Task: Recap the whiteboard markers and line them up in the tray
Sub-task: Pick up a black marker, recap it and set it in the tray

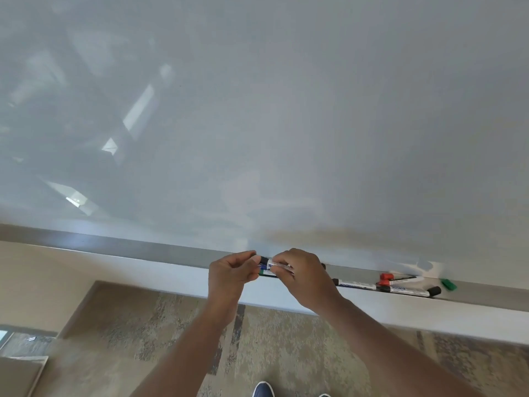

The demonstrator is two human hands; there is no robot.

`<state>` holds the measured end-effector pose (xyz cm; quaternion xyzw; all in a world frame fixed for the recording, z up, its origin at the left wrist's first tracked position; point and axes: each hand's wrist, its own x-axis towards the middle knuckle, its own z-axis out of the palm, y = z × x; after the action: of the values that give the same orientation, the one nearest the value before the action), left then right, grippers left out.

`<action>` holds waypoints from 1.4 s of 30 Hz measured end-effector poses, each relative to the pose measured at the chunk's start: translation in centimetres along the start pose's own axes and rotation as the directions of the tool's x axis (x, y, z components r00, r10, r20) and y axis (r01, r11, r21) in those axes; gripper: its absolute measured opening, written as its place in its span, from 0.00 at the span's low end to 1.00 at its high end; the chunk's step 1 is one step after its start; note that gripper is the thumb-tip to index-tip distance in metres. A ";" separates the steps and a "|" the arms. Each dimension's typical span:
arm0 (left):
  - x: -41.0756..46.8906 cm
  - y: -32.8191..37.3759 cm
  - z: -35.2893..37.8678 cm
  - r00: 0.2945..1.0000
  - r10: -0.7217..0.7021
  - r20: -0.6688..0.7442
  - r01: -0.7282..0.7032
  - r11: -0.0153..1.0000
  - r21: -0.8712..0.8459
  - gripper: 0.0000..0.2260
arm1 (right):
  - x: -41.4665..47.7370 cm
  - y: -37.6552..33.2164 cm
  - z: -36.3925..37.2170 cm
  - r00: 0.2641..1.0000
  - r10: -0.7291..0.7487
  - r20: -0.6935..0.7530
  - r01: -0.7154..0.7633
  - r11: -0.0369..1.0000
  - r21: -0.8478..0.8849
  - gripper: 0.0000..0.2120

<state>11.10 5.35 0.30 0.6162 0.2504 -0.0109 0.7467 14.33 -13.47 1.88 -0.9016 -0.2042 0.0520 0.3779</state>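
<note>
Over the grey tray (160,250) under the whiteboard, both hands meet on one white-barrelled marker (276,265). My right hand (303,277) grips its barrel. My left hand (230,272) pinches the black cap (262,259) at the marker's left end. Just below it, other markers with blue and green ends (264,273) lie partly hidden by my fingers. Further right in the tray lie a black-tipped marker (356,284), a marker with a black cap (412,290), a red marker (399,279) and a loose green cap (448,284).
The whiteboard (286,124) fills the upper view, blank with window reflections at the left. A patterned carpet (143,333) lies below, with a blue shoe (262,389) at the bottom edge. A beige wall strip (43,282) runs left under the tray.
</note>
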 end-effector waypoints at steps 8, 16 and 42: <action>5.1 0.5 -7.6 0.965 -0.090 -0.247 0.091 0.996 -0.007 0.04 | 4.1 -2.5 6.3 0.998 0.020 0.051 -0.016 0.996 -0.090 0.09; 9.3 0.1 -12.8 0.887 -0.080 -0.454 0.169 0.972 0.160 0.04 | 8.2 -4.8 12.6 0.992 -0.019 0.124 0.063 0.930 -0.361 0.12; 10.7 -1.5 -14.1 0.915 0.039 -0.401 0.222 0.782 0.582 0.17 | 8.2 -2.5 14.4 0.986 -0.048 0.162 0.092 0.958 -0.271 0.11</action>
<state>14.93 21.14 -6.83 0.8019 0.4072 -0.0055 0.4371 17.40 0.95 -6.12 -0.9311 -0.2699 0.0788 0.2325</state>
